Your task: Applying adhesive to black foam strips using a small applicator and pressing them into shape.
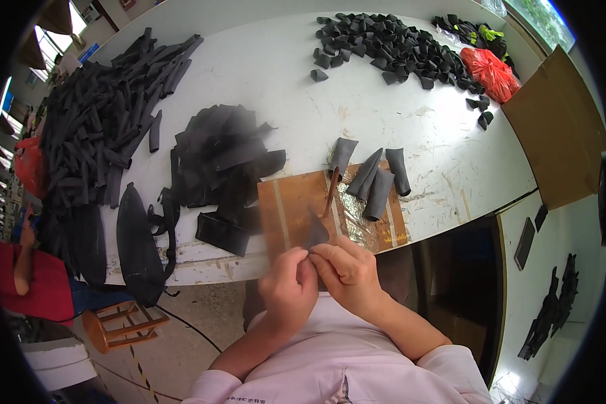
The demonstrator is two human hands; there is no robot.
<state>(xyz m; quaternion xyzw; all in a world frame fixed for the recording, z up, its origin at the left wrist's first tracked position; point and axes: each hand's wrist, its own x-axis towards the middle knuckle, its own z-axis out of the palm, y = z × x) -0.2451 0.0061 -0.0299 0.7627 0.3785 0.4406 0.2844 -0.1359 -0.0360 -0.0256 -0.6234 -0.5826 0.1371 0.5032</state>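
Close together at the table's near edge, my left hand and my right hand pinch a small dark grey piece of sheet material between their fingertips. Its free end points away from me in a peak; the pinched end is hidden by my fingers. Beyond it lies a brown cardboard board with strips of tape across it. A thin brown stick rests on the board. Several grey tube-like rolled pieces lie at its right part. To the left is a pile of flat black sheets.
Long black tubes are heaped at the left. Short black rolled pieces pile up at the back, near a red plastic bag. A large cardboard panel stands at the right. A wooden stool and another person's red garment are lower left.
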